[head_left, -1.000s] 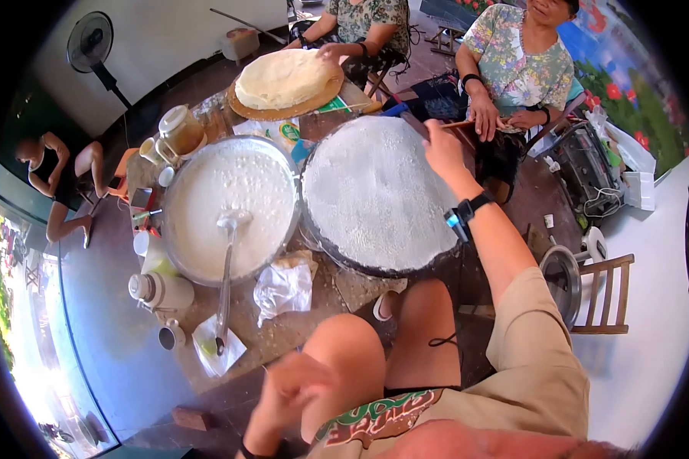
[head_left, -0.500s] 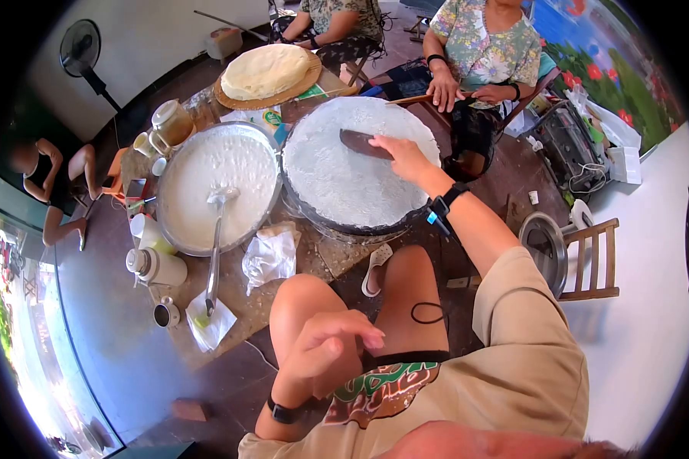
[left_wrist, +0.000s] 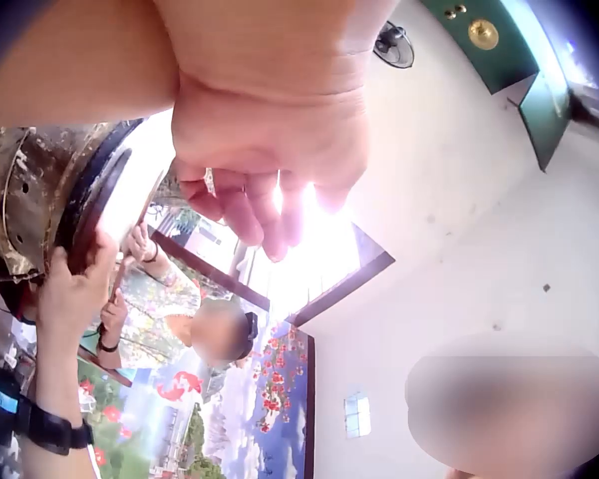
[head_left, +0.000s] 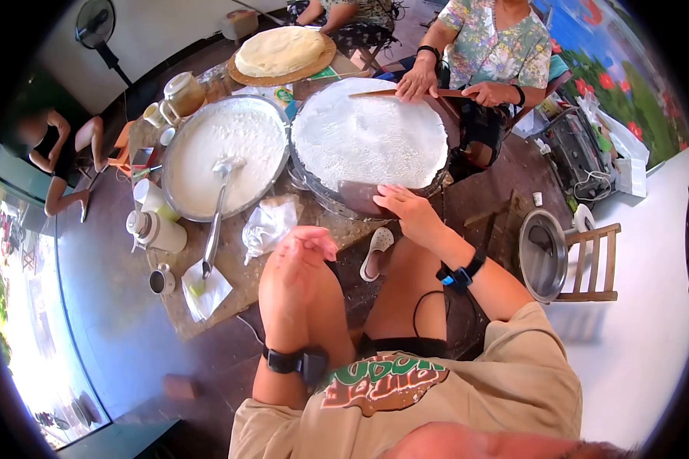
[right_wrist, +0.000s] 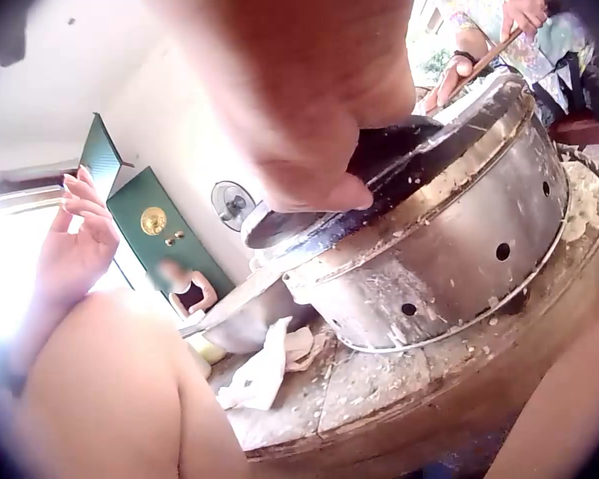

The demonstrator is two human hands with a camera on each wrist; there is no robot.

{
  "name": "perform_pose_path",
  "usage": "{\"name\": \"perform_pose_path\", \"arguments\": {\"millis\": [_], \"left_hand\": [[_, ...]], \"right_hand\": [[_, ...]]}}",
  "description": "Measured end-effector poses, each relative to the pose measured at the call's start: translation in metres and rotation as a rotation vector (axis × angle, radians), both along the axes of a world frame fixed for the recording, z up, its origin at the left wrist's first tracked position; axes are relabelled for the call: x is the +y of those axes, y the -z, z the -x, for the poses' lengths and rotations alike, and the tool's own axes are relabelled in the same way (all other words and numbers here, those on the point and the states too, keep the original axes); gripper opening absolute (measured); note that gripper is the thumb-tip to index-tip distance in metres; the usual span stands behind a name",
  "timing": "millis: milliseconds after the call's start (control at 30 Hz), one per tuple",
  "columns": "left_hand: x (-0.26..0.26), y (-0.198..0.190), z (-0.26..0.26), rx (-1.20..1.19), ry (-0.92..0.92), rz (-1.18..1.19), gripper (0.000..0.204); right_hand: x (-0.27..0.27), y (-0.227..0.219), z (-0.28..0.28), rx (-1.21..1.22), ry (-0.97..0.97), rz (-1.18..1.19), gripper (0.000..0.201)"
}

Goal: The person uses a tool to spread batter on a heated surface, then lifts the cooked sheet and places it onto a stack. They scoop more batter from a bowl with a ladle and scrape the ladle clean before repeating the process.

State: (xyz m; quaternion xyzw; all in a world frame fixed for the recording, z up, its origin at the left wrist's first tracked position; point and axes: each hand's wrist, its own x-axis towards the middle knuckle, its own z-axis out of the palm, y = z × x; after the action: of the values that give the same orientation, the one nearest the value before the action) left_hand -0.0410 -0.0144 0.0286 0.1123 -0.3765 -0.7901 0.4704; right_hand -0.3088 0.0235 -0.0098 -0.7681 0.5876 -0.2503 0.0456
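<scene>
White batter is covering a pan; the right hand is pinching a scraper; the left hand is hanging, fingers loosely bent.

Head view: bright daylight at left, the glass doorway burnt out to white, bluish glare on the floor beside it. Fisheye bends the white wall at right; corners black. Soft shadow near the wooden chair. Left wrist view: backlight clips to white behind my left hand; blurred patch lower right. Right wrist view: my right hand soft-edged, close to lens; white glare at left edge.
</scene>
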Motion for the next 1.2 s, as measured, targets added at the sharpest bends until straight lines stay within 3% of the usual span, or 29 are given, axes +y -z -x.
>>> {"name": "perform_pose_path", "arguments": {"millis": [33, 133, 167, 200, 333, 500, 800, 933, 1067, 1133, 1200], "left_hand": [[0.000, 0.000, -0.004, -0.002, 0.011, 0.005, 0.037], [0.000, 0.000, -0.010, -0.007, 0.020, 0.017, 0.038], [0.001, -0.004, -0.012, -0.016, 0.012, 0.018, 0.038], [0.001, -0.007, -0.014, -0.025, 0.002, 0.018, 0.039], [-0.001, -0.005, -0.020, 0.003, 0.039, -0.033, 0.040], [-0.004, -0.002, -0.024, 0.021, 0.065, -0.006, 0.042], [-0.001, -0.008, -0.026, 0.074, 0.082, -0.041, 0.040], [0.003, -0.003, -0.028, 0.089, 0.085, -0.062, 0.039], [0.003, 0.001, -0.031, 0.092, 0.096, -0.041, 0.039], [0.003, 0.002, -0.030, 0.086, 0.085, -0.034, 0.039], [-0.001, -0.005, -0.030, 0.070, 0.067, -0.030, 0.039]], "right_hand": [[0.002, -0.002, -0.002, -0.063, 0.018, 0.071, 0.036], [-0.008, -0.035, -0.008, -0.225, 0.222, -0.240, 0.025], [-0.019, -0.034, -0.007, -0.155, 0.239, -0.114, 0.021], [-0.029, -0.037, -0.011, -0.232, 0.273, -0.142, 0.028], [-0.082, -0.022, -0.019, -0.093, 0.508, -0.201, 0.048], [-0.131, -0.021, -0.013, -0.023, 0.499, -0.367, 0.056], [-0.187, -0.027, -0.001, 0.066, 0.592, -0.383, 0.061], [-0.190, -0.034, 0.013, 0.083, 0.730, -0.287, 0.057], [-0.170, -0.043, 0.024, -0.054, 0.544, -0.075, 0.049], [-0.153, -0.030, 0.027, -0.274, 0.316, -0.171, 0.048], [-0.134, -0.023, 0.008, -0.296, 0.323, -0.222, 0.049]]}}
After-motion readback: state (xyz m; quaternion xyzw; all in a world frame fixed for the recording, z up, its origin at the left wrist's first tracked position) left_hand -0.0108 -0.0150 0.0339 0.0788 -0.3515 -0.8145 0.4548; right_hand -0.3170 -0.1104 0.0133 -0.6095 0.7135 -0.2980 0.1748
